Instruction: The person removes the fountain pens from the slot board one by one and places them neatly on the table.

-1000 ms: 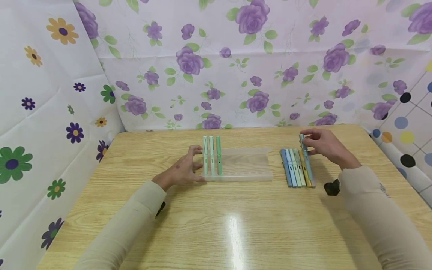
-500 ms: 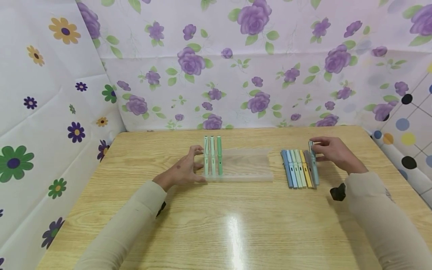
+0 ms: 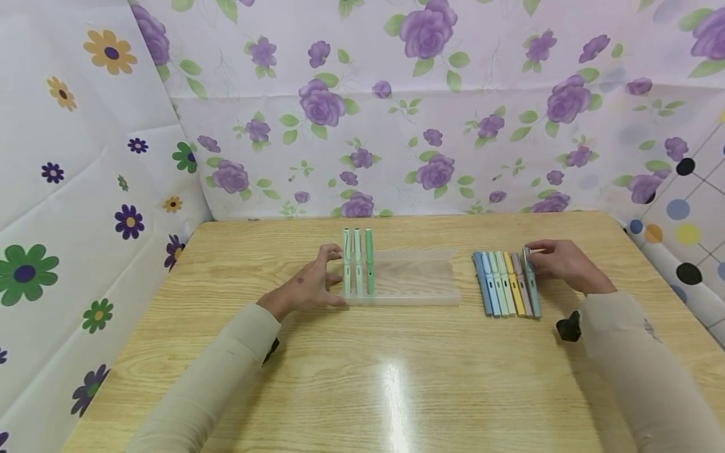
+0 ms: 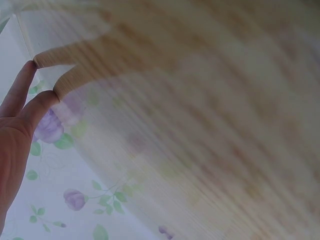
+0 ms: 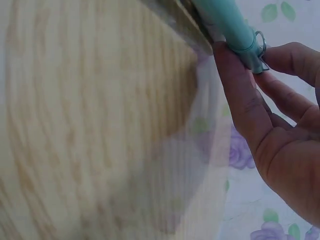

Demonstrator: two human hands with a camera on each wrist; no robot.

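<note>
At the frame's right, our right hand (image 3: pixel 563 263) pinches a teal pen (image 3: pixel 532 290); centre-left, our spread left hand (image 3: pixel 308 284) touches a clear tray (image 3: pixel 403 301).

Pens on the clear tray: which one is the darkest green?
The rightmost pen on the tray, deeper green than the two pale mint pens.

Pens (image 3: pixel 370 274) in total: ten — three in the clear tray (image 3: pixel 416 277), seven in the row at its right. Tray colours: two pale green, one darker green. Row pens (image 3: pixel 500 286) by colour: one blue, one light blue, two pale green, one yellow, one mauve, one grey-blue. Trays: one. Tables (image 3: pixel 317 402): one. Hands: two — one left hand (image 3: pixel 308 283), one right hand (image 3: pixel 566 261). Sleeves (image 3: pixel 629 352): two. Black blocks (image 3: pixel 569 326) at the wrists: two. Patterned sheets (image 3: pixel 370 135): three.
</note>
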